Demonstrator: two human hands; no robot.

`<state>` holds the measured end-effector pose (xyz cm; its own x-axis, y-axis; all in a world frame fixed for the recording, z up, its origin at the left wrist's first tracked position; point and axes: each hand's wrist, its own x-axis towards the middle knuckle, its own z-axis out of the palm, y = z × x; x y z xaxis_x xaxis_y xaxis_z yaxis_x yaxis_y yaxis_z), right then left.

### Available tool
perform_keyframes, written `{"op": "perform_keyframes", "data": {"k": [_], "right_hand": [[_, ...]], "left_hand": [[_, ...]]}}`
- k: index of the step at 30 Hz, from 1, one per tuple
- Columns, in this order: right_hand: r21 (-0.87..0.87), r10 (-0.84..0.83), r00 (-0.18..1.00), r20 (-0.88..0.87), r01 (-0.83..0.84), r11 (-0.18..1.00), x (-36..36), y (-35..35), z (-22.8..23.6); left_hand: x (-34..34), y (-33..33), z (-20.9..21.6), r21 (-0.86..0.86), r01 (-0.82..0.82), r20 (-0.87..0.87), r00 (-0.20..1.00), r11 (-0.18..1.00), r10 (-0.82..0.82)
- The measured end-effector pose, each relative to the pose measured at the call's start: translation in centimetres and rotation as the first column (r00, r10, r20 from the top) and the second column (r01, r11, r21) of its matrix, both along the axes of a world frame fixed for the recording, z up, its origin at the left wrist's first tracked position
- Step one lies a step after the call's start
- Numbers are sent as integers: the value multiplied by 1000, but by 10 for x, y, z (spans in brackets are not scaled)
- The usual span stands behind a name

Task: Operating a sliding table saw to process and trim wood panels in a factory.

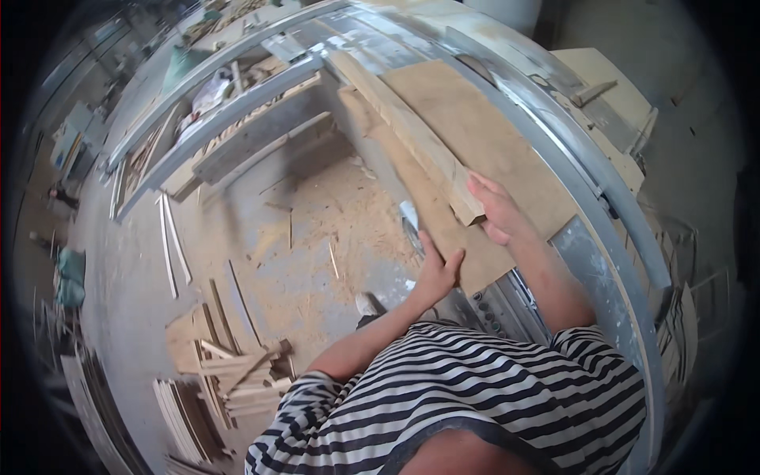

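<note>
A long squared wooden beam [412, 131] lies lengthwise on the saw-table-like bench, pointing away from me. My right hand [497, 207] grips its near end, with fingers along the right side and the thumb by the end face. Under the beam is a flat brown board [507, 138]. Along the beam's left side runs a thinner plank [408, 170] with a wavy, rough edge. My left hand [437, 277] is at the near left edge of these boards, thumb and forefinger spread and touching the wood; its other fingers are partly hidden.
A metal rail [570, 131] curves along the bench's right side. Round knobs [487, 313] sit on the bench front near my waist. Sawdust and offcuts cover the floor [340, 214] to the left. A pile of wood strips [237, 372] lies at lower left.
</note>
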<state>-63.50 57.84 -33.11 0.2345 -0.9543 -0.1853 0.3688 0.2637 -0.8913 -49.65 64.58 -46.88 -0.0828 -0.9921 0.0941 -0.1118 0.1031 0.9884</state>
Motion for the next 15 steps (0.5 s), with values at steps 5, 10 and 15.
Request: {"op": "perform_keyframes", "data": {"k": [5,10,15], "right_hand": [[76,104,993,-53,-99,992,36,42,-23],[92,368,920,-136,-358,929,107,110,-39],[248,679,454,-577,-695,675,154,143,-65]], "left_hand": [[57,-16,-6,365,152,-257,965,919,-58],[122,41,56,386,-148,-628,681,911,377],[170,106,-31,697,-373,-375,538,612,755]]}}
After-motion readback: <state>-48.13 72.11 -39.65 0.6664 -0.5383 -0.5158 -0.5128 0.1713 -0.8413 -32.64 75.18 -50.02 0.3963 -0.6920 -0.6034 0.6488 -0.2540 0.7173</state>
